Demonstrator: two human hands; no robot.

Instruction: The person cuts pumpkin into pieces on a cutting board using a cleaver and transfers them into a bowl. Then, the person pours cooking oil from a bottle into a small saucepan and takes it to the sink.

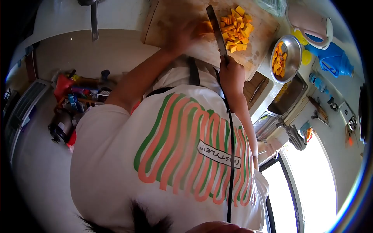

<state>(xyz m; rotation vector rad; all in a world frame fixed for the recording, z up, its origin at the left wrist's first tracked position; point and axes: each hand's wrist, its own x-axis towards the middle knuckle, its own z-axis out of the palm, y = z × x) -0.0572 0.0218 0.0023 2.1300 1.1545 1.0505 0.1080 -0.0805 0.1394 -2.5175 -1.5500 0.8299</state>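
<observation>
My right hand (pixel 232 73) is closed round the handle of a kitchen knife (pixel 217 31). Its long dark blade points away from me over the wooden cutting board (pixel 159 19). Right of the blade lies a heap of diced orange pumpkin (pixel 237 29). My left hand (pixel 183 35), smeared by motion and in shadow, is at the left end of a larger pumpkin piece (pixel 205 27). That piece lies just left of the blade; whether my fingers grip it does not show.
Right of the board, a metal bowl (pixel 297 58) holds more pumpkin pieces, beside the sink (pixel 288 97). An electric kettle (pixel 311 23) and a blue plastic jug (pixel 337 60) stand at the far right. A metal utensil handle (pixel 94 23) hangs over the counter edge at the left.
</observation>
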